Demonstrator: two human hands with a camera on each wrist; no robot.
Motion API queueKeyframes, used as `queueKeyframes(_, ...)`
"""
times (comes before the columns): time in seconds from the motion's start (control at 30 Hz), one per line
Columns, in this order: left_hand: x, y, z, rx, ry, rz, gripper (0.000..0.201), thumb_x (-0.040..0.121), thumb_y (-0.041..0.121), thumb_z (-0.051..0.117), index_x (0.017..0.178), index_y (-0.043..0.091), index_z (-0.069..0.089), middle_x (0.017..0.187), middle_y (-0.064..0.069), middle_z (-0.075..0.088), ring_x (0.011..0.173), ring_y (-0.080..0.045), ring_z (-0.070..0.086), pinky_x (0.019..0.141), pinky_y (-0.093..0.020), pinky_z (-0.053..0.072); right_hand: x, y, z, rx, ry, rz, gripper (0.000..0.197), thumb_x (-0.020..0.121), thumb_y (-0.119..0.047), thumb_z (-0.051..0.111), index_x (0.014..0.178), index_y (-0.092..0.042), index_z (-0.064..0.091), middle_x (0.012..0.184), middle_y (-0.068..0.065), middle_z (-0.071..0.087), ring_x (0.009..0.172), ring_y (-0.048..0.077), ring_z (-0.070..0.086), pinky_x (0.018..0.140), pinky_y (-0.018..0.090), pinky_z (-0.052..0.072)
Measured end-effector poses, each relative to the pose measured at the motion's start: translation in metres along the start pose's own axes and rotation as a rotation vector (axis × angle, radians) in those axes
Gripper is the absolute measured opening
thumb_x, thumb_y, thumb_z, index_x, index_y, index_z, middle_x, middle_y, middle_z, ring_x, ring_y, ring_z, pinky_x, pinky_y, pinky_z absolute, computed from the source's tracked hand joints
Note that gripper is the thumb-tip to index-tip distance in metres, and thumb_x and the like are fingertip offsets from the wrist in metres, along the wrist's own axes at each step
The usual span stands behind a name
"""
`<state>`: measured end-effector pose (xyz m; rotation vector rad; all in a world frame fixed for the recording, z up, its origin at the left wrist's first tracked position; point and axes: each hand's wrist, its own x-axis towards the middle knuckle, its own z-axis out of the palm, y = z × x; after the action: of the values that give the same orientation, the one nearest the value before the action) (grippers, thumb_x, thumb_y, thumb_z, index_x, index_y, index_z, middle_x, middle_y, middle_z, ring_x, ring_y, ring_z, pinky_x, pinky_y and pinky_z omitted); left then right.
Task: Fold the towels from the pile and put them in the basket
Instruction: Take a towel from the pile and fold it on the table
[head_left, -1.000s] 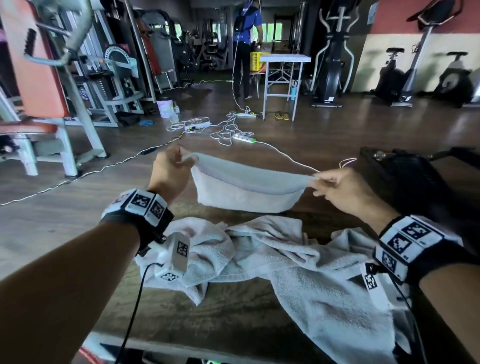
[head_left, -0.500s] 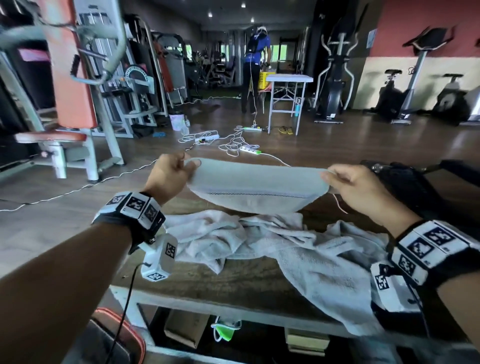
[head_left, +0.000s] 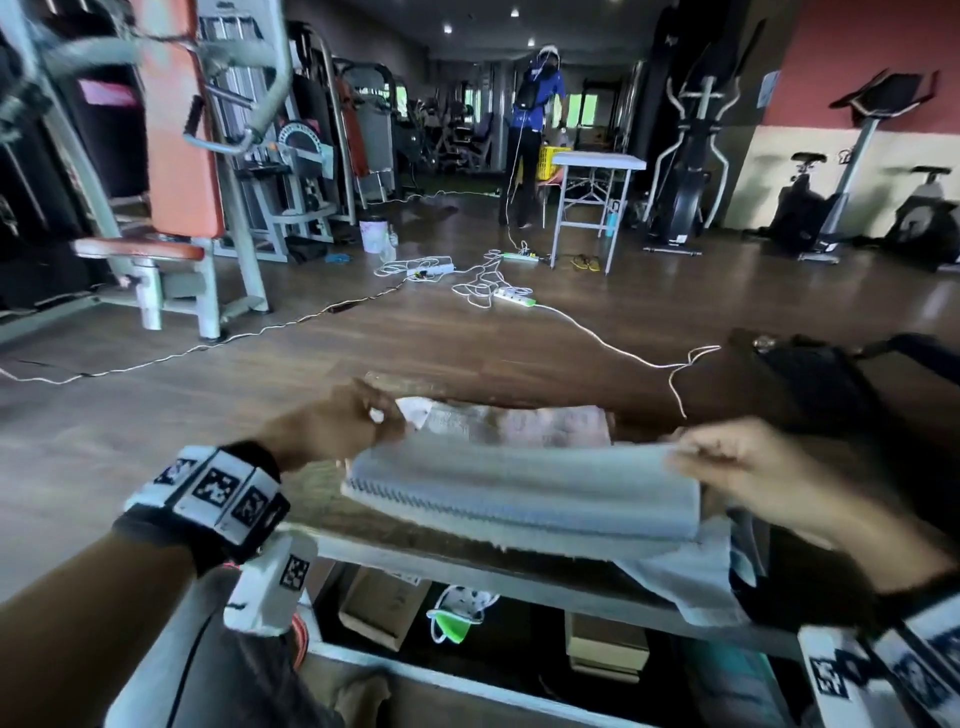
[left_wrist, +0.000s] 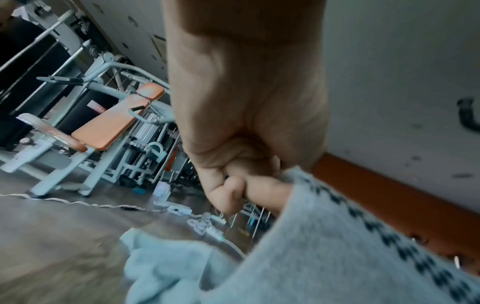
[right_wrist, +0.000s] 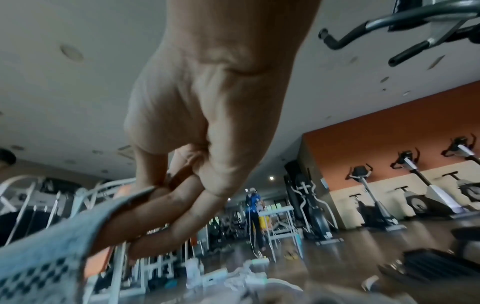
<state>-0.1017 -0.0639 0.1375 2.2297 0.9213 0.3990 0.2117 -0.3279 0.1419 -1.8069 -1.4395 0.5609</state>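
Note:
A pale grey towel (head_left: 519, 488) with a dark patterned hem is stretched flat and level between my hands, over the near edge of the wooden table (head_left: 415, 525). My left hand (head_left: 384, 415) grips its left end, fingers curled around the cloth (left_wrist: 337, 236). My right hand (head_left: 680, 457) pinches the right end between thumb and fingers (right_wrist: 166, 197). Behind the held towel lies the white towel pile (head_left: 524, 423); part of the pile hangs off the table under my right hand (head_left: 685, 577). A dark basket-like thing (head_left: 815, 384) sits at the table's far right.
Under the table a shelf holds cardboard boxes (head_left: 379, 608) and a green-and-white item (head_left: 457, 618). White cables and power strips (head_left: 498, 291) trail over the wooden floor. Gym machines (head_left: 197, 171) stand left, exercise bikes (head_left: 810, 208) right. A person in blue (head_left: 535, 135) stands by a far white table (head_left: 597, 161).
The towel hung down from both hands a second ago; now it lies flat and level, lower and nearer to me. Both hands still hold its ends.

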Motion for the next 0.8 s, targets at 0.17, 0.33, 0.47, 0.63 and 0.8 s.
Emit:
queueKeyframes(0.17, 0.025, -0.043, 0.042, 0.118, -0.064, -0.073, 0.021, 0.089, 0.015, 0.070, 0.070, 0.022, 0.071, 0.050, 0.019, 0.060, 0.056, -0.007, 0.056, 0.055, -0.020, 0.043, 0.023, 0.061, 0.031, -0.093, -0.001, 0.118, 0.066, 0.074, -0.072, 0.062, 0.092, -0.010, 0.075, 0.100, 0.015, 0.074, 0.100, 0.032, 0.069, 0.091, 0.054, 0.050)
queueKeyframes(0.33, 0.081, -0.063, 0.049, 0.070, 0.120, -0.119, 0.023, 0.085, 0.022, 0.071, 0.066, 0.034, 0.072, 0.054, 0.008, 0.065, 0.051, -0.014, 0.056, 0.054, -0.031, 0.052, 0.073, 0.082, 0.032, -0.100, 0.124, 0.224, 0.020, 0.096, -0.020, 0.065, 0.079, -0.011, 0.070, 0.077, 0.022, 0.070, 0.059, 0.026, 0.065, 0.059, 0.037, 0.052)
queueKeyframes(0.47, 0.134, -0.050, 0.047, 0.078, 0.305, -0.066, 0.016, 0.084, 0.023, 0.073, 0.071, 0.015, 0.072, 0.066, -0.005, 0.068, 0.060, -0.014, 0.056, 0.056, -0.024, 0.043, 0.127, 0.091, 0.025, -0.131, 0.305, 0.202, 0.022, 0.094, -0.015, 0.066, 0.073, -0.011, 0.067, 0.069, 0.017, 0.068, 0.058, 0.018, 0.057, 0.059, 0.031, 0.043)
queueKeyframes(0.63, 0.217, -0.046, 0.040, 0.088, 0.401, -0.071, 0.019, 0.085, 0.029, 0.070, 0.079, 0.012, 0.073, 0.073, -0.008, 0.070, 0.070, -0.017, 0.063, 0.063, -0.020, 0.039, 0.215, 0.108, 0.008, -0.256, 0.442, 0.203, 0.021, 0.093, -0.020, 0.066, 0.076, -0.006, 0.066, 0.073, 0.015, 0.068, 0.072, 0.026, 0.061, 0.065, 0.030, 0.038)
queueKeyframes(0.8, 0.295, -0.075, 0.067, 0.206, 0.226, -0.172, 0.019, 0.088, 0.033, 0.067, 0.083, 0.016, 0.072, 0.087, -0.011, 0.073, 0.084, -0.028, 0.068, 0.066, -0.025, 0.042, 0.291, 0.151, 0.019, -0.383, 0.333, 0.300, 0.023, 0.092, -0.019, 0.063, 0.069, -0.013, 0.063, 0.073, 0.009, 0.062, 0.076, 0.026, 0.059, 0.068, 0.029, 0.039)
